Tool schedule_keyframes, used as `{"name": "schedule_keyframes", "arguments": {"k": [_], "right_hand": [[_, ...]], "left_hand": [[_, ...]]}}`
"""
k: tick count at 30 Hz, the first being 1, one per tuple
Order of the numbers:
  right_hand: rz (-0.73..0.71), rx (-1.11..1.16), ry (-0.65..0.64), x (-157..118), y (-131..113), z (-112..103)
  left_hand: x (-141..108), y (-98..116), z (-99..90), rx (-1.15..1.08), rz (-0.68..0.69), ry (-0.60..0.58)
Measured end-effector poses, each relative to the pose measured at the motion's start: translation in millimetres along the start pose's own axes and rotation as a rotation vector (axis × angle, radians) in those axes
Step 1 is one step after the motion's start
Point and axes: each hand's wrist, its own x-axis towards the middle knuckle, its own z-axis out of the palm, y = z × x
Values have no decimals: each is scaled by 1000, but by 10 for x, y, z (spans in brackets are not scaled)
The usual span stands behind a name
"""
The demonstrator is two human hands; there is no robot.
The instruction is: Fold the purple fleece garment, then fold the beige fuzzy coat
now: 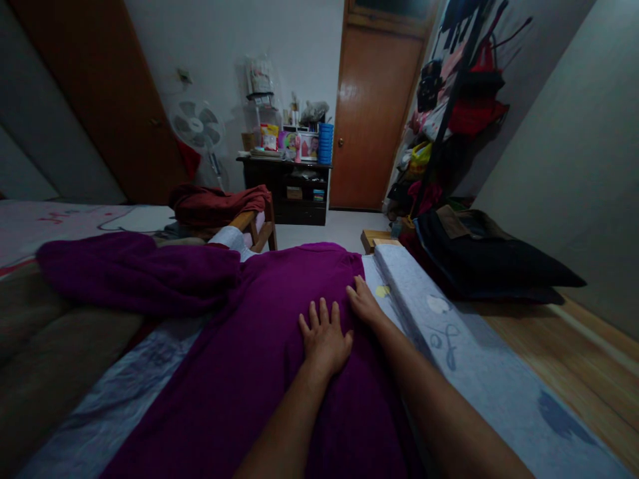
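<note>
A purple garment (269, 332) is spread over the bed, with one sleeve or part of it stretching out to the left. My left hand (325, 338) lies flat on the middle of the purple cloth, fingers spread. Close by on the right, my right hand (364, 301) rests at the cloth's right edge with its fingers apart. Neither hand holds anything. Light blue patterned bedding (464, 346) shows to the right of the cloth.
A folded reddish cloth (219, 205) hangs over a wooden frame (267, 229) at the back left. Brown bedding (64, 359) lies at left, dark folded clothes (479, 253) at right. Farther back are a fan (197, 125), a black cabinet (284, 209) and a door (372, 120).
</note>
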Motion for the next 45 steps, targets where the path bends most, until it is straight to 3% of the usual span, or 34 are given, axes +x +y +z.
{"name": "schedule_keyframes", "arguments": {"k": [4, 10, 21, 34, 45], "right_hand": [[-91, 116, 17, -348, 27, 19], [-117, -146, 62, -737, -10, 8], [2, -276, -1, -761, -187, -49], [-46, -245, 11, -817, -176, -79], [-42, -205, -166, -1296, -206, -249]], "left_hand": [[10, -22, -17, -15, 6, -17], [43, -167, -169, -32, 75, -68], [15, -177, -53, 73, 10, 65], [-27, -192, 52, 99, 39, 217], [-51, -157, 41, 95, 30, 241]]}}
